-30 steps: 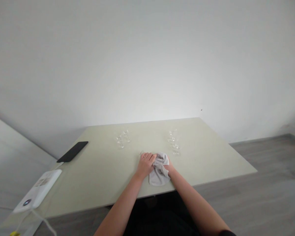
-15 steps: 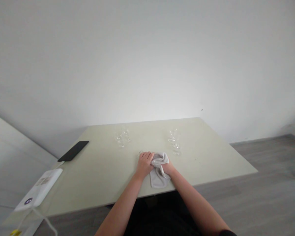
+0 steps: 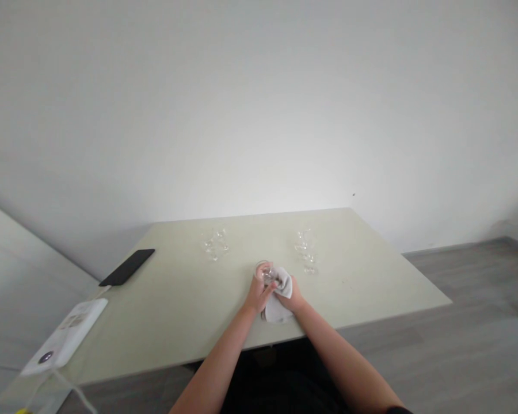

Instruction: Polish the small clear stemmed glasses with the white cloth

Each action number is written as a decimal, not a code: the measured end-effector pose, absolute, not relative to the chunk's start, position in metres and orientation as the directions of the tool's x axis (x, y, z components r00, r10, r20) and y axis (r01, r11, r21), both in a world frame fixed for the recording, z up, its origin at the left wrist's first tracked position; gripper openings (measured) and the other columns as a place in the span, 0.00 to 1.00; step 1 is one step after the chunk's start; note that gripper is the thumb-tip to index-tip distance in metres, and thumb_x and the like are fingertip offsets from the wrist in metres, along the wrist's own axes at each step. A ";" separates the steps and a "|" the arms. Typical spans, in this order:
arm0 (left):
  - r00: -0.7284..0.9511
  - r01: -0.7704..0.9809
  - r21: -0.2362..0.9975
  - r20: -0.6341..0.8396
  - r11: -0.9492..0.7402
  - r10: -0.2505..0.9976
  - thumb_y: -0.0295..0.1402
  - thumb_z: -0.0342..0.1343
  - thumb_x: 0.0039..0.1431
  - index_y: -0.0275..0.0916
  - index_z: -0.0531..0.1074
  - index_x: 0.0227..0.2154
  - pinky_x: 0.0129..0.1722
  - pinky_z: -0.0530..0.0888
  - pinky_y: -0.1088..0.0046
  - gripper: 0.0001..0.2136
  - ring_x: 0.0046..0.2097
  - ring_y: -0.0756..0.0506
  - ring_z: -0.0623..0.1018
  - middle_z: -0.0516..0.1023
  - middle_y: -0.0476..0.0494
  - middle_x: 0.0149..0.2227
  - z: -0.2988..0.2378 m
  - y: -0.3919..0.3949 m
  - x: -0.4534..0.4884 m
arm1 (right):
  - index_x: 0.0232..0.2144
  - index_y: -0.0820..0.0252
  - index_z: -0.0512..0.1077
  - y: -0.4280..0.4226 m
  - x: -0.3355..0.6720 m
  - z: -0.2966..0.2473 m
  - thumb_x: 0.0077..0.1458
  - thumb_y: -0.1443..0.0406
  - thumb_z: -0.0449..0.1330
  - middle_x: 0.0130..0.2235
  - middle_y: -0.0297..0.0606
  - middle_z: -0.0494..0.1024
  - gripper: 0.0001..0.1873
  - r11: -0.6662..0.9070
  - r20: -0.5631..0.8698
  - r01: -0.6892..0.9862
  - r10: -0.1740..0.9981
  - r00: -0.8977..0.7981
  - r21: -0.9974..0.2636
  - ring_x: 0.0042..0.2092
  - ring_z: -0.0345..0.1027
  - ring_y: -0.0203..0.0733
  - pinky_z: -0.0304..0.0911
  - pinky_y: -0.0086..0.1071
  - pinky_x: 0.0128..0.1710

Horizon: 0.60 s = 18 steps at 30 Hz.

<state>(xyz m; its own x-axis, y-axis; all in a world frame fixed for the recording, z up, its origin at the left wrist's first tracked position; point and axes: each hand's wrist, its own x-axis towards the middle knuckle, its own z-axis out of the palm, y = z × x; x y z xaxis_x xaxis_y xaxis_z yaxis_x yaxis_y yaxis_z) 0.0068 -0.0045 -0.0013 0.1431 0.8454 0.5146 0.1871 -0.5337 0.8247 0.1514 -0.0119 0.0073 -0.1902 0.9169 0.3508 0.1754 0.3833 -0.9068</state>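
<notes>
My left hand (image 3: 257,292) is closed around a small clear glass (image 3: 264,272), its round rim facing up and away from me. Against the glass's right side lies a light grey cloth (image 3: 280,307), gripped by my right hand (image 3: 294,296), whose fingers are mostly covered by the fabric. Part of the cloth hangs down towards the table's front edge. Both hands are close together over the front middle of the table. Further back stand two groups of clear glasses, one on the left (image 3: 214,244) and one on the right (image 3: 305,247).
The pale table (image 3: 164,322) reaches back to a white wall (image 3: 259,115). At its left edge lie a black flat object (image 3: 127,267) and a white box-like thing (image 3: 67,336) with a white cable (image 3: 75,392). Grey wood-look floor (image 3: 466,322) shows on the right.
My left hand has turned and shifted slightly right, so the glass it covered now shows. The cloth is bunched closer to the glass, with my right hand still on it.
</notes>
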 end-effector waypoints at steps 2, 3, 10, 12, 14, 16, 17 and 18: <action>0.100 0.172 0.855 0.479 -0.490 0.872 0.51 0.58 0.54 0.38 0.62 0.51 0.53 0.66 0.59 0.28 0.51 0.39 0.71 0.69 0.36 0.49 0.001 -0.003 0.007 | 0.33 0.58 0.75 -0.011 0.153 0.006 0.51 0.58 0.60 0.34 0.37 0.78 0.10 0.423 0.370 0.246 0.899 -0.232 -0.872 0.37 0.70 0.43 0.65 0.34 0.43; 0.055 0.146 0.871 0.466 -0.469 0.883 0.49 0.60 0.52 0.38 0.63 0.50 0.52 0.67 0.61 0.28 0.49 0.41 0.72 0.70 0.39 0.47 0.002 -0.001 0.007 | 0.31 0.58 0.75 -0.010 0.153 0.004 0.52 0.59 0.59 0.32 0.36 0.77 0.10 0.441 0.382 0.258 0.890 -0.248 -0.860 0.35 0.70 0.42 0.65 0.33 0.41; 0.044 -0.305 0.925 0.251 -0.226 0.967 0.41 0.66 0.47 0.40 0.67 0.45 0.43 0.71 0.68 0.23 0.40 0.45 0.77 0.77 0.44 0.38 0.006 0.006 -0.002 | 0.34 0.58 0.75 -0.007 0.152 0.000 0.50 0.55 0.61 0.37 0.37 0.80 0.14 0.158 0.144 0.047 0.963 -0.226 -0.986 0.40 0.72 0.43 0.68 0.33 0.41; 0.104 -0.399 0.906 0.198 -0.141 0.975 0.42 0.65 0.48 0.39 0.68 0.46 0.45 0.71 0.67 0.24 0.43 0.44 0.78 0.78 0.42 0.41 0.004 0.006 -0.002 | 0.33 0.57 0.76 -0.007 0.152 -0.002 0.49 0.54 0.62 0.38 0.37 0.80 0.14 0.083 0.071 0.044 0.970 -0.231 -0.996 0.41 0.73 0.45 0.68 0.36 0.43; 0.116 -0.426 0.898 0.178 -0.113 0.977 0.44 0.66 0.47 0.39 0.69 0.45 0.46 0.71 0.66 0.24 0.44 0.43 0.78 0.78 0.40 0.43 0.002 0.007 -0.002 | 0.33 0.56 0.76 -0.007 0.152 -0.005 0.48 0.54 0.63 0.39 0.37 0.80 0.14 0.044 0.028 0.079 0.981 -0.193 -0.996 0.43 0.73 0.46 0.68 0.37 0.45; 0.056 -0.406 0.904 0.171 -0.134 0.984 0.44 0.67 0.45 0.38 0.71 0.44 0.46 0.71 0.67 0.25 0.43 0.44 0.78 0.78 0.41 0.41 0.002 0.008 -0.002 | 0.33 0.56 0.77 -0.007 0.152 -0.007 0.47 0.55 0.64 0.39 0.37 0.80 0.14 0.037 0.019 0.102 0.985 -0.172 -0.994 0.43 0.73 0.45 0.68 0.38 0.46; 0.028 -0.401 0.905 0.166 -0.141 0.986 0.44 0.67 0.45 0.37 0.71 0.44 0.46 0.71 0.68 0.25 0.42 0.45 0.78 0.78 0.42 0.41 0.003 0.008 -0.002 | 0.33 0.57 0.77 -0.007 0.151 -0.006 0.46 0.55 0.65 0.39 0.38 0.80 0.14 0.042 0.026 0.088 0.984 -0.175 -0.995 0.43 0.73 0.45 0.68 0.38 0.46; 0.022 -0.410 0.902 0.157 -0.134 0.987 0.44 0.68 0.45 0.37 0.71 0.44 0.46 0.71 0.68 0.25 0.41 0.45 0.78 0.79 0.42 0.40 0.004 0.008 -0.002 | 0.33 0.57 0.77 -0.008 0.151 -0.005 0.46 0.55 0.65 0.39 0.38 0.81 0.14 0.043 0.032 0.053 0.981 -0.190 -0.998 0.42 0.73 0.44 0.68 0.37 0.45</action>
